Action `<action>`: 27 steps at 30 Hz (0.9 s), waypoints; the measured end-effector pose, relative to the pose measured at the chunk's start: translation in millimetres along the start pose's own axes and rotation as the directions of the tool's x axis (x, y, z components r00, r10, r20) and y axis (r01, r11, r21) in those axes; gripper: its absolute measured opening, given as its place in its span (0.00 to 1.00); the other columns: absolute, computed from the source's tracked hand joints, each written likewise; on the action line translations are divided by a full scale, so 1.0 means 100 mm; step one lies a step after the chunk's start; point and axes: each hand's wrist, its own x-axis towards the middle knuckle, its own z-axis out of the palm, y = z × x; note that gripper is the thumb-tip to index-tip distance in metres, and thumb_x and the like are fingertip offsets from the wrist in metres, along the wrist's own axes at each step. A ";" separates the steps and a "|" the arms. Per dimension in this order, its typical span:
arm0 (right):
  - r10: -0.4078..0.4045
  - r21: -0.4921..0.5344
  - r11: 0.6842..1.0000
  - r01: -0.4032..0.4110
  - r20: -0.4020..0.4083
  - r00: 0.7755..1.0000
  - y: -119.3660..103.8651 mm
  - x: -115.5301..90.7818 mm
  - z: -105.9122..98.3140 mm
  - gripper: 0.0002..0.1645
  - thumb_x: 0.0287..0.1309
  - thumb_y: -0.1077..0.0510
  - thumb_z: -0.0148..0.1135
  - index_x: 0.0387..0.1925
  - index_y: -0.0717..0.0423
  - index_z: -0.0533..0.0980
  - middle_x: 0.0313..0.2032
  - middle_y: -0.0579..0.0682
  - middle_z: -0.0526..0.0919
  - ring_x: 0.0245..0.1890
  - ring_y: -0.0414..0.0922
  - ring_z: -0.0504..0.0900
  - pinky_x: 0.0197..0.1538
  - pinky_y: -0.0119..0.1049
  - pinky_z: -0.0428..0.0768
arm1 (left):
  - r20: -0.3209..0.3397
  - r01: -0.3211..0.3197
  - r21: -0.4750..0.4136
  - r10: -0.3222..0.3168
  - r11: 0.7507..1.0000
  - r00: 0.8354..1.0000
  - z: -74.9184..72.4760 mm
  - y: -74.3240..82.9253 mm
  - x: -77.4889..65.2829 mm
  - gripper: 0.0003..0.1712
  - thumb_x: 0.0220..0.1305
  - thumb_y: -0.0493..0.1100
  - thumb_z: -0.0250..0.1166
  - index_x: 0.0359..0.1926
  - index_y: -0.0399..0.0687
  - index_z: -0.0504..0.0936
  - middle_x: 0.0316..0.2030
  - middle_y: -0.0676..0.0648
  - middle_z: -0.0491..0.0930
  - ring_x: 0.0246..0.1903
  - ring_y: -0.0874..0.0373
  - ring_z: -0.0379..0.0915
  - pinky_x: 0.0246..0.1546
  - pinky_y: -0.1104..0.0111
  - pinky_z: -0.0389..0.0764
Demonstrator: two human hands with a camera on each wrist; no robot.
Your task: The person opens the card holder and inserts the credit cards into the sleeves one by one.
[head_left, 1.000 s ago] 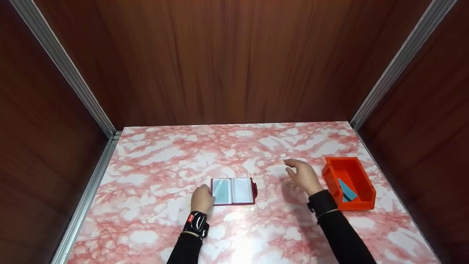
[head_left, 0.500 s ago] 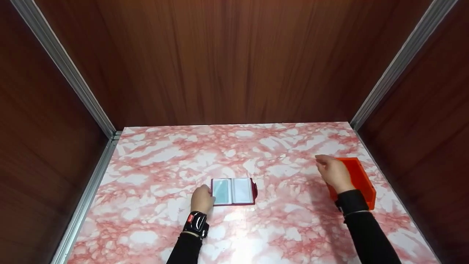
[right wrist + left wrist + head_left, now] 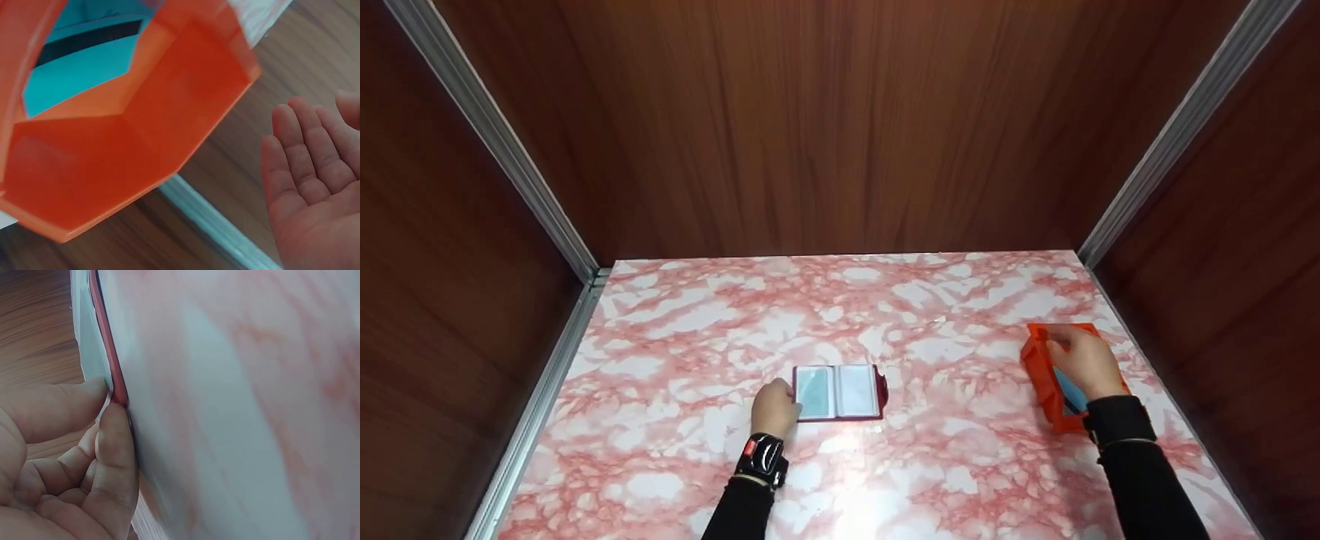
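Observation:
A small card holder with clear sleeves and a dark red cover lies spread out on the table. A pale green card shows in its left sleeve. At its left edge my left hand pinches the cover; in the left wrist view the thumb is on the sleeve side, with a finger against the red edge. My right hand is over the orange bin, its fingers loosely extended and holding nothing in the right wrist view. Inside the bin lies a blue card with a black stripe, partly hidden by the hand in the head view.
The pink-and-white marbled table is enclosed by dark wood panels at the back and both sides. Metal rails run along the corners. The bin stands near the table's right edge.
My right hand has moved right, from beside the bin to over it. My left hand and the card holder have stayed in place.

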 end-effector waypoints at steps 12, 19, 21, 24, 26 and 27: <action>0.090 -0.105 0.991 -0.079 0.098 0.991 0.32 -0.04 0.08 0.20 0.65 0.63 0.57 0.54 0.75 0.74 0.49 0.73 0.79 0.47 0.69 0.77 0.54 0.65 0.72 | -0.008 -0.006 -0.009 0.006 1.000 1.000 0.00 0.01 -0.02 0.11 0.45 0.30 0.73 0.28 0.37 0.78 0.24 0.45 0.78 0.29 0.45 0.77 0.38 0.53 0.78; 0.122 -0.153 0.983 -0.097 0.162 0.979 0.43 -0.07 0.16 0.20 0.64 0.64 0.56 0.52 0.76 0.73 0.48 0.74 0.78 0.47 0.69 0.77 0.54 0.65 0.71 | -0.004 0.004 -0.016 -0.004 1.000 1.000 0.01 0.01 -0.01 0.11 0.45 0.31 0.73 0.28 0.38 0.78 0.25 0.45 0.78 0.29 0.45 0.77 0.38 0.53 0.78; 0.143 -0.155 0.981 -0.115 0.182 0.973 0.45 -0.08 0.16 0.21 0.65 0.63 0.56 0.54 0.77 0.72 0.49 0.75 0.77 0.47 0.69 0.76 0.54 0.65 0.71 | -0.001 0.005 -0.015 -0.005 1.000 1.000 0.01 0.01 -0.01 0.11 0.46 0.31 0.73 0.28 0.38 0.78 0.25 0.45 0.78 0.29 0.45 0.77 0.38 0.53 0.78; 0.178 -0.167 0.975 -0.144 0.215 0.960 0.49 -0.08 0.18 0.23 0.66 0.61 0.55 0.56 0.76 0.71 0.50 0.75 0.77 0.48 0.69 0.76 0.56 0.66 0.70 | 0.003 0.009 -0.013 -0.009 1.000 1.000 0.00 0.01 -0.01 0.11 0.46 0.31 0.73 0.29 0.38 0.78 0.25 0.45 0.78 0.30 0.45 0.76 0.39 0.53 0.78; 0.203 -0.166 0.972 -0.165 0.242 0.949 0.51 -0.09 0.19 0.25 0.68 0.59 0.55 0.57 0.76 0.70 0.51 0.75 0.76 0.49 0.69 0.75 0.56 0.66 0.69 | 0.004 0.012 -0.014 -0.012 1.000 1.000 0.00 0.01 -0.01 0.11 0.46 0.31 0.73 0.29 0.38 0.78 0.25 0.45 0.78 0.29 0.45 0.76 0.39 0.53 0.78; 0.214 -0.164 0.971 -0.176 0.254 0.943 0.52 -0.09 0.19 0.25 0.68 0.58 0.55 0.58 0.75 0.70 0.51 0.75 0.76 0.49 0.68 0.75 0.57 0.66 0.69 | 0.004 0.014 -0.016 -0.014 1.000 1.000 0.00 0.02 -0.01 0.11 0.46 0.30 0.73 0.29 0.38 0.78 0.25 0.45 0.78 0.30 0.45 0.76 0.39 0.53 0.78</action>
